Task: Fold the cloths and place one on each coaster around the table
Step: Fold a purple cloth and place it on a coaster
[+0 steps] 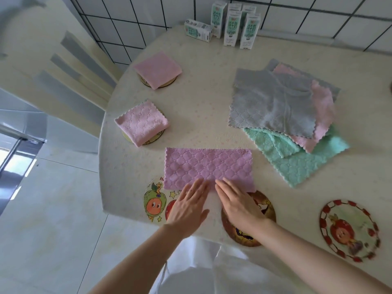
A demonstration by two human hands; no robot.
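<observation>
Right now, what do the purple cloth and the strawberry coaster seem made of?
Purple cloth: likely plush microfibre, given its quilted diamond stitching and scalloped edges. Strawberry coaster: a flat printed disc, perhaps plastic or coated card; too blurred to tell.

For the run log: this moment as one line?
purple cloth folded in half | left hand, right hand flat on near edge | pink cloths on coasters | pile unfolded
</observation>
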